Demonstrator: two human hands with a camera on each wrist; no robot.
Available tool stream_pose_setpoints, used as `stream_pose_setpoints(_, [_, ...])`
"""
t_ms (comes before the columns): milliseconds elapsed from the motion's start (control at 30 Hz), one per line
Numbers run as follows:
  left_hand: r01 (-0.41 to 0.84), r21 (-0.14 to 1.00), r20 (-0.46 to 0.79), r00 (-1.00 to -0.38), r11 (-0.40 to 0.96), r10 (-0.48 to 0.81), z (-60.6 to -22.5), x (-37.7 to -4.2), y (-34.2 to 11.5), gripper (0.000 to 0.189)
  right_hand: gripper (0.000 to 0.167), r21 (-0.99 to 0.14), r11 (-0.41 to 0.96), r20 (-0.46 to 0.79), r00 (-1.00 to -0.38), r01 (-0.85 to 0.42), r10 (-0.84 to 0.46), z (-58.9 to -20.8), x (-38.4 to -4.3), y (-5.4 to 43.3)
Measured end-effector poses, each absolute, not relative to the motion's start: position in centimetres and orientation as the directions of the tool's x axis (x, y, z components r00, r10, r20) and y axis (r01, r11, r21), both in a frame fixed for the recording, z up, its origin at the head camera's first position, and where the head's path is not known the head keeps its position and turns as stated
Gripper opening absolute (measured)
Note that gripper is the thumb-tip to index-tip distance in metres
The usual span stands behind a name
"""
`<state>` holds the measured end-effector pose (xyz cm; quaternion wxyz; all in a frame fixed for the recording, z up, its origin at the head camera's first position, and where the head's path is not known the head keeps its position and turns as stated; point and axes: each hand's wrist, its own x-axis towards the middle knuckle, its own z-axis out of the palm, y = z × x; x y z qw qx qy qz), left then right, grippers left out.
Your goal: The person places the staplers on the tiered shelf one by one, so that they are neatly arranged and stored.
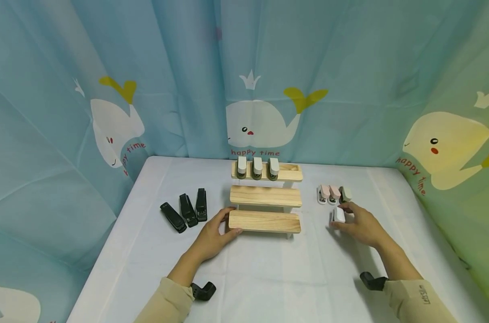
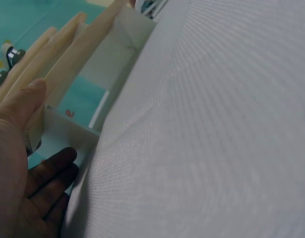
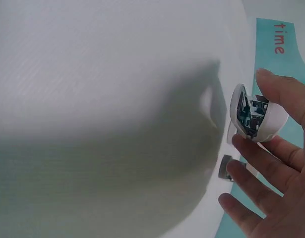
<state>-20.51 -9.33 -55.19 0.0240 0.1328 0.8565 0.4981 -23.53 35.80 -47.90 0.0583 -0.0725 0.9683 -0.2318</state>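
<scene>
The right hand [image 1: 359, 225] pinches a white stapler [image 1: 338, 215] between thumb and fingers, just above the white table [image 1: 268, 273], at about 3 o'clock from the wooden rack [image 1: 265, 196]. In the right wrist view the stapler [image 3: 254, 116] shows its open underside with the metal inside, the thumb on one end and a finger [image 3: 256, 156] under the other.

Just beyond it, at 12 o'clock from the hand, stand three more small staplers in a row: two pink staplers [image 1: 329, 194] and a pale green stapler [image 1: 346, 194], close together.

The left hand [image 1: 214, 233] rests against the left end of the rack's lowest step [image 1: 264, 221], thumb on the front edge and fingers round the end, loosely holding it. In the left wrist view the thumb [image 2: 28, 101] lies along the wooden edge [image 2: 78, 54], the other fingers below by the white support.

On the rack's top step, at 12 o'clock, three white staplers [image 1: 257, 167] stand side by side. At 9 o'clock from the rack lie three black staplers [image 1: 185, 210], fanned out on the table. A whale-print curtain [image 1: 264, 121] hangs behind.
</scene>
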Motion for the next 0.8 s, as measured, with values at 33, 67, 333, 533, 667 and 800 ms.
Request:
stream_pose_setpoints(33, [0.203,0.86,0.09,-0.964,0.469,0.251,-55.2,-20.5,-9.3,0.071,0.078,-0.458,0.882,-0.08,-0.983,-0.112,-0.167,-47.8,-23.5,35.7])
stream_pose_setpoints(67, [0.202,0.86,0.09,-0.964,0.469,0.251,-55.2,-20.5,-9.3,0.071,0.077,-0.46,0.881,-0.079,-0.983,-0.112,-0.166,-47.7,-23.5,35.6])
stream_pose_setpoints(333, [0.204,0.859,0.089,-0.963,0.47,0.255,-55.1,-20.5,-9.3,0.07,0.072,-0.483,0.864,-0.046,-0.982,-0.14,-0.184,-46.9,-23.5,35.1])
stream_pose_setpoints(533, [0.21,0.858,0.097,-0.962,0.468,0.255,-55.2,-20.5,-9.3,0.069,0.072,-0.482,0.861,-0.021,-0.98,-0.163,-0.197,-46.4,-23.4,34.7])
stream_pose_setpoints(667, [0.212,0.858,0.099,-0.962,0.467,0.254,-55.2,-20.5,-9.3,0.068,0.073,-0.487,0.859,-0.019,-0.981,-0.162,-0.195,-46.0,-23.4,34.2])
stream_pose_setpoints(800, [0.204,0.859,0.091,-0.964,0.469,0.252,-55.2,-20.5,-9.3,0.069,0.074,-0.486,0.859,-0.02,-0.981,-0.16,-0.194,-45.5,-23.4,33.6])
